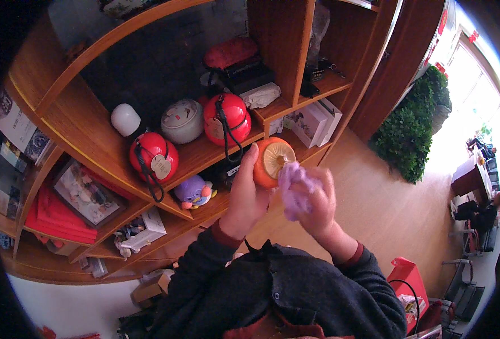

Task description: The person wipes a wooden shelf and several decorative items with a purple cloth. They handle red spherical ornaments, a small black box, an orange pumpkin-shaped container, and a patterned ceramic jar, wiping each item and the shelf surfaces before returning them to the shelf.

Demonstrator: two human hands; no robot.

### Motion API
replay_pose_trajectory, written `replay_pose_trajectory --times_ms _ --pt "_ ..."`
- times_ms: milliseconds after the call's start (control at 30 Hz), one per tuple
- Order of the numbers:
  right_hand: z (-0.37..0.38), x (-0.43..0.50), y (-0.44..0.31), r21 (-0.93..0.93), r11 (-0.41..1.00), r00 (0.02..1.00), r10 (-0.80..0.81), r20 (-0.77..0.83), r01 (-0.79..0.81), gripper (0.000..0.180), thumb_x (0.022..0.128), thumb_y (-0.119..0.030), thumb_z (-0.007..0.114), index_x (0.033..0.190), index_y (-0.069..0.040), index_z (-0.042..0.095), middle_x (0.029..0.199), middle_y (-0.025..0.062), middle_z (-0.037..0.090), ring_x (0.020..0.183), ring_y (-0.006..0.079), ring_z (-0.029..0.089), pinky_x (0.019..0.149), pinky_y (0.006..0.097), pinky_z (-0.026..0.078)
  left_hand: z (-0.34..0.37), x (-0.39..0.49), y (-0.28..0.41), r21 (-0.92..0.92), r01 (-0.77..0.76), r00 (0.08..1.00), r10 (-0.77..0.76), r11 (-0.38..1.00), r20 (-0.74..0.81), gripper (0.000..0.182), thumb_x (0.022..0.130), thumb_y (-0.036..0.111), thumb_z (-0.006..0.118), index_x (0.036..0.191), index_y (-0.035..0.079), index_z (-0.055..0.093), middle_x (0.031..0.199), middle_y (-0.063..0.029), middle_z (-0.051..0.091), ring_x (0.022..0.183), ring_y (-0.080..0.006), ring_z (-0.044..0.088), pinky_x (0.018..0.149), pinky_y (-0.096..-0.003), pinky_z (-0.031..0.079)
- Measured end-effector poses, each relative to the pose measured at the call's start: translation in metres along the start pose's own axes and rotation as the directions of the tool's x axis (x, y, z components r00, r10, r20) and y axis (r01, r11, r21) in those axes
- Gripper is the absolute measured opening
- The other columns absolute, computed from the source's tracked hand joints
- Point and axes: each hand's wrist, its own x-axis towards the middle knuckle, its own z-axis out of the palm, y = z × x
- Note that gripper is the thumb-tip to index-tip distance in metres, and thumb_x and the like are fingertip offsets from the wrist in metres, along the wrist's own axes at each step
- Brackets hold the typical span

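An orange round object with a ribbed gold top (pixel 279 160), perhaps a small lidded jar or ornament, is gripped in my left hand (pixel 245 195). Bunched in my right hand (pixel 321 203) is a light purple cloth (pixel 294 190), which touches the edge of the gold part. Both hands are in front of the wooden display shelf (pixel 216 159). On that shelf, nearest to my left hand, is a glossy red jar (pixel 229 116) with a black cord and a tag. A second red jar (pixel 148 159) of the same kind stands farther left.
Between the red jars sits a white lidded ceramic pot (pixel 183 120), with a white rounded object (pixel 125 119) to its left. A purple plush toy (pixel 193 191) occupies the lower shelf. White boxes (pixel 313 123) stand at right. A red bag (pixel 409 284) is near my right elbow. People sit far right.
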Motion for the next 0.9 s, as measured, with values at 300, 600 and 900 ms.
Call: replay_pose_trajectory --times_ms 300,600,900 --pt "-0.012 0.045 -0.003 -0.183 0.978 0.991 -0.112 -0.073 0.097 0.034 0.063 -0.012 0.079 0.096 -0.011 0.071 0.117 0.0113 0.065 0.102 0.0348 0.061 0.084 0.0451 0.054 0.008 -0.006 -0.014 0.641 -0.458 0.879 0.422 0.616 0.223 0.045 0.11 0.044 0.044 0.133 0.008 0.057 0.124 -0.0082 0.065 0.118 -0.0199 0.063 0.105 -0.037 0.05" --pt "0.001 -0.018 0.012 0.043 0.997 0.993 -0.063 -0.096 0.068 0.04 0.068 -0.011 0.079 0.107 -0.009 0.067 0.113 0.0102 0.068 0.098 0.0326 0.063 0.083 0.042 0.054 0.005 0.003 -0.002 -0.063 0.051 0.997 -0.048 0.997 0.057 0.068 0.108 0.058 0.037 0.143 0.003 0.052 0.14 -0.017 0.061 0.13 -0.0297 0.06 0.112 -0.0479 0.047" --pt "0.0 -0.016 0.02 0.313 0.88 0.876 0.432 -0.214 -0.357 0.051 0.082 0.003 0.065 0.133 -0.004 0.063 0.138 0.0195 0.056 0.13 0.0368 0.053 0.111 0.0443 0.041 0.015 -0.014 -0.012 0.176 0.011 0.945 -0.068 0.984 0.321 0.066 0.107 0.052 0.048 0.154 0.007 0.039 0.153 -0.0116 0.049 0.141 -0.0268 0.05 0.118 -0.048 0.04"
